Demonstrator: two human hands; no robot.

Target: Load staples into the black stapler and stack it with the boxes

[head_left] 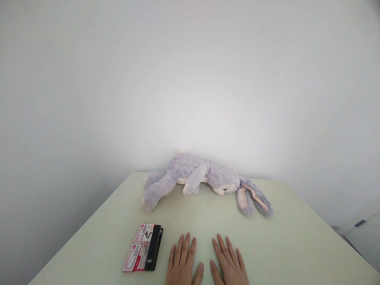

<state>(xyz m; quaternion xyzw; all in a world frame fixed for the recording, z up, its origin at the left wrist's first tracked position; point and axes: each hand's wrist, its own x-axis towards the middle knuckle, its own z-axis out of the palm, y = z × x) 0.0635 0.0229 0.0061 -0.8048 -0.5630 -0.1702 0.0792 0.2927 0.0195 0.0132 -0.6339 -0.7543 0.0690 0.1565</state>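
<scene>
Left hand [181,263] and right hand [228,263] flat on table [297,245], fingers spread, holding nothing, stapler [154,247] beside staple boxes [139,248]

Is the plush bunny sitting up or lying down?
Lying down: the plush bunny is stretched along the table, ears flopped rightward, legs leftward.

I count two hands, my left hand [181,263] and my right hand [229,263], both flat on one tabletop [297,245] with fingers spread and holding nothing. I see one plush rabbit [196,178] lying on its side at the far edge; it has two long ears [252,198]. Near my left hand I count one black stapler [154,247] and two staple boxes [139,247] touching it, one behind the other. That makes four loose things in all.
</scene>
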